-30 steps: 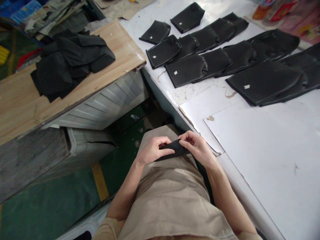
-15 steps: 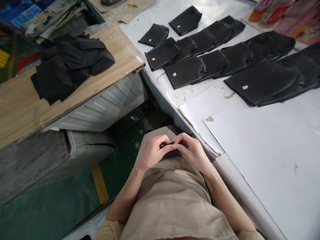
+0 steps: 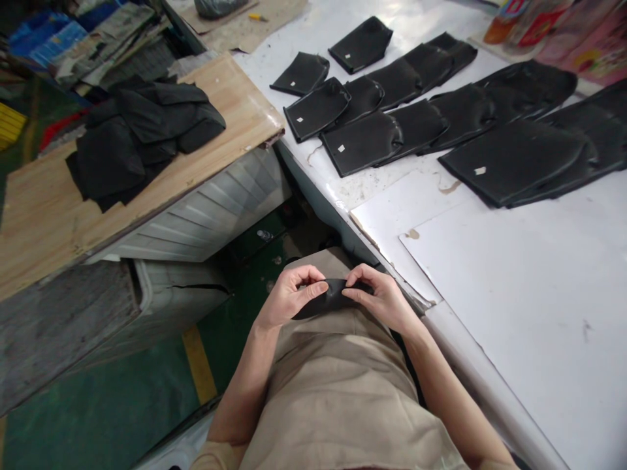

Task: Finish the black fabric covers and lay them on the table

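A black leather-like piece (image 3: 329,299) lies over my lap, its upper edge lifted between both hands. My left hand (image 3: 296,295) pinches that edge between thumb and fingers on the left side. On the right side, my right hand (image 3: 375,294) pinches the same edge, with a short gap between the two thumbs. Part of the piece is hidden behind the hands. Under it is a beige apron (image 3: 337,385).
Overlapping rows of black pieces (image 3: 362,140) with small white tags lie on the white table (image 3: 529,261) at right. A pile of black pieces (image 3: 147,130) rests on the wooden board (image 3: 245,98) at left. Bottles (image 3: 533,29) stand at the far right.
My hands have moved apart along the edge, the left one shifting leftward. More of the black piece shows between and below them. The view has shifted slightly.
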A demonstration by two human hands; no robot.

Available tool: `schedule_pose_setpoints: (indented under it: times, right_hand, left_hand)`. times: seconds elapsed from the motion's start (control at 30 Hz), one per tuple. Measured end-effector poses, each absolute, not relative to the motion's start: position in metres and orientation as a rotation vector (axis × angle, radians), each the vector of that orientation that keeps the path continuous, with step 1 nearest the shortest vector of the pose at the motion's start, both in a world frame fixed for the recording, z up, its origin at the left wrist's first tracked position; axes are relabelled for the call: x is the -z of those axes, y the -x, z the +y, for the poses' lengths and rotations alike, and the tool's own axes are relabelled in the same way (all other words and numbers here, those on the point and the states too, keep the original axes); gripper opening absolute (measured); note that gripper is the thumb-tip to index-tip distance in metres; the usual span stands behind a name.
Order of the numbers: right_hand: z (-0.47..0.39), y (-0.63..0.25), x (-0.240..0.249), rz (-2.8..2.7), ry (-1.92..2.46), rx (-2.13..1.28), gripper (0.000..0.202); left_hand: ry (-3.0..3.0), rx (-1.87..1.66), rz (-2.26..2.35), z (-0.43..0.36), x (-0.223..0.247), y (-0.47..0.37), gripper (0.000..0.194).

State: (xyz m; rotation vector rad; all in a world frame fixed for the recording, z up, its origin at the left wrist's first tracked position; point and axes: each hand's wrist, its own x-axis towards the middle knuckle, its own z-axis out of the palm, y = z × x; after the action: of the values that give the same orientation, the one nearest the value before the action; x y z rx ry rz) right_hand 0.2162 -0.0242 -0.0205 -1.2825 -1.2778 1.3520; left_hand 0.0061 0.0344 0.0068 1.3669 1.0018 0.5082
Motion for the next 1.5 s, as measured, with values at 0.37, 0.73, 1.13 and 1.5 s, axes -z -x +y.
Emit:
schedule_pose_setpoints:
  times: [0.37, 0.73, 1.13, 1.5]
  right_hand:
    - [-0.021, -0.245, 0.043, -1.412, 1.517, -1.144, 0.012]
    - [-0.021, -0.229, 0.051, -0.634, 1.36, -1.222, 0.041]
    - [-0.008, -0.222, 0.051, -0.43, 1.37, -1.308, 0.048]
    - [0.004, -0.22, 0.055, -0.469, 1.441, -1.215, 0.047]
  left_hand:
    - [-1.172, -0.737, 1.155, 0.03, -0.007, 0.013, 0.023]
    - [-1.056, -0.96, 1.224, 0.025, 0.012, 0.035, 0.025]
    - [-0.86, -0.958, 1.197, 0.017, 0.019, 0.024, 0.034]
    - [-0.8, -1.026, 1.282, 0.012, 0.033, 0.02, 0.043]
